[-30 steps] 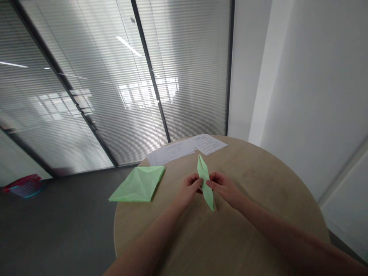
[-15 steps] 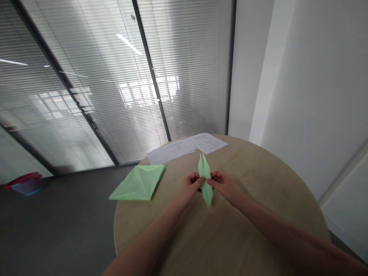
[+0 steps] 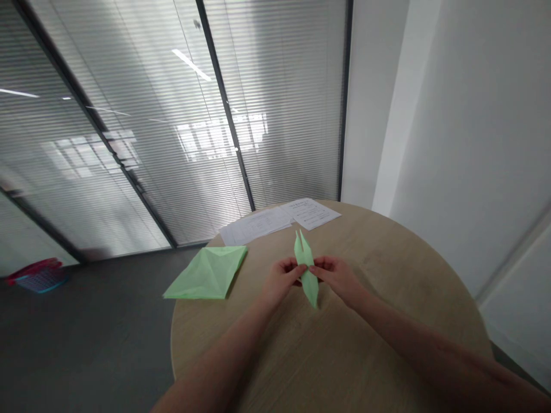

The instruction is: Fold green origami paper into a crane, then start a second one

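Observation:
Between my hands is a narrow piece of folded green paper (image 3: 309, 287), pointed at its near end and split into two thin points at its far end. My left hand (image 3: 283, 278) pinches its left edge with the thumb on top. From the other side my right hand (image 3: 334, 277) grips the right edge in the same way, and the two thumb tips nearly meet at the paper's middle. Fingers under the paper are partly hidden. A larger green sheet (image 3: 210, 274) with crease lines lies to the left, its left corner sticking out past the table edge.
The round wooden table (image 3: 387, 269) carries white printed sheets (image 3: 258, 225) along its far edge. A red and blue plastic basket (image 3: 38, 276) stands on the grey floor at left. Beyond the table are glass panels with blinds (image 3: 284, 115) and a white wall (image 3: 486, 143).
The far points of the folded paper have shifted slightly to the left. Both hands keep their pinch in nearly the same place.

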A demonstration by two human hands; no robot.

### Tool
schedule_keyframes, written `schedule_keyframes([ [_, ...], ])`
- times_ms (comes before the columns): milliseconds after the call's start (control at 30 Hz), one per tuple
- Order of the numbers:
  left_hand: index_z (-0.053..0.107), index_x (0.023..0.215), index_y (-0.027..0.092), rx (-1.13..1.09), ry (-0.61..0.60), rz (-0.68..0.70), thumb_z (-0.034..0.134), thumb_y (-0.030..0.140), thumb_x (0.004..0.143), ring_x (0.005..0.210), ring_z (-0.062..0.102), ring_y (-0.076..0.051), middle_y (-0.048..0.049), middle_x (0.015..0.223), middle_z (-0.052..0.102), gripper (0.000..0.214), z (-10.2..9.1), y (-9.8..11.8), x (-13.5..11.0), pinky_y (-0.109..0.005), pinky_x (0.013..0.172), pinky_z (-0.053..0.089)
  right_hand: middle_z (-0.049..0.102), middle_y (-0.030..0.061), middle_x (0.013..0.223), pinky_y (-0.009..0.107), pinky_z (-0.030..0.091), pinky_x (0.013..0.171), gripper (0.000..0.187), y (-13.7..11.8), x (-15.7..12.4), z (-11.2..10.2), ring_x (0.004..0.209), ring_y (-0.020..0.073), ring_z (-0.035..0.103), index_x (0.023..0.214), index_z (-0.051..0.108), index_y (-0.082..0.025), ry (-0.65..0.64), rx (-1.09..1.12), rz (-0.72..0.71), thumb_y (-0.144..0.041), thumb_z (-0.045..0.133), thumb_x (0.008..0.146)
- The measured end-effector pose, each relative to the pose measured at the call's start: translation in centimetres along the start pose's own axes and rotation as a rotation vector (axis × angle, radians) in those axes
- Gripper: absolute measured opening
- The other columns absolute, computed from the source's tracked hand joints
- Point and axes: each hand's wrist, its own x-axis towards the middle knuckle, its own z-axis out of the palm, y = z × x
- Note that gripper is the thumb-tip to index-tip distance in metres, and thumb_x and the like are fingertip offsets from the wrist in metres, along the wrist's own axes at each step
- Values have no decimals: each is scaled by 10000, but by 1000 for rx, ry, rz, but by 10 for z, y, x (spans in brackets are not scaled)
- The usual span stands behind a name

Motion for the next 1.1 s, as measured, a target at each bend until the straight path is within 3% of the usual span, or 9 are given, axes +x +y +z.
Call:
schedule_keyframes([
  [367, 699, 738, 135, 143, -19, 10, 699, 434, 769, 573, 581, -129, -28, 664, 651, 301, -2, 3, -2, -247, 559, 488, 625, 0, 662, 310, 490, 633, 429, 2, -4, 0, 616, 152, 590, 690, 558, -180, -19, 47, 77, -551, 773, 674],
  [533, 693, 733, 138, 201, -21, 99, 595, 464, 853, 585, 575, -142, -24, 636, 609, 361, -1, 1, -2, -263, 563, 498, 616, -2, 641, 319, 496, 654, 422, -2, -4, -1, 610, 152, 591, 667, 570, -174, -36, 33, 77, -538, 781, 669],
  [633, 709, 760, 139, 271, -3, 205, 571, 444, 877, 669, 606, -159, -64, 788, 642, 355, 0, 2, -4, -267, 577, 512, 665, 29, 709, 351, 515, 712, 394, -4, -5, -1, 666, 180, 631, 736, 639, -164, -87, 14, 56, -535, 764, 692],
  [733, 734, 856, 147, 344, 23, 296, 559, 388, 895, 795, 640, -185, -100, 941, 674, 300, 2, 2, -4, -271, 629, 519, 704, 58, 771, 384, 530, 762, 398, -6, -6, 0, 719, 207, 663, 810, 685, -159, -108, 10, 57, -532, 760, 694],
  [800, 707, 1044, 162, 320, 79, 321, 579, 329, 884, 822, 653, -186, -102, 989, 696, 264, 4, 2, -5, -277, 658, 525, 715, 70, 797, 389, 537, 762, 398, -5, -6, 1, 730, 213, 669, 832, 697, -155, -105, 10, 56, -525, 760, 697],
  [900, 597, 1229, 185, 240, 185, 367, 625, 261, 849, 774, 664, -165, -88, 1008, 711, 388, 5, 6, -7, -277, 650, 536, 714, 69, 812, 377, 539, 741, 378, -3, -7, 4, 735, 211, 665, 861, 706, -157, -120, -9, 43, -507, 743, 723],
  [1033, 685, 960, 186, 348, 235, 483, 640, 231, 837, 764, 670, -158, -61, 910, 717, 139, 5, 20, -16, -252, 621, 542, 713, 61, 795, 363, 527, 739, 314, 0, -8, 6, 753, 221, 664, 853, 708, -169, -134, -74, -17, -459, 734, 737],
  [1100, 700, 930, 193, 406, 231, 545, 650, 216, 835, 737, 669, -150, -50, 873, 723, 110, 6, 26, -21, -243, 607, 546, 727, 67, 855, 373, 519, 799, 273, -1, -9, 7, 829, 237, 673, 886, 713, -179, -160, -76, -77, -419, 721, 755],
])
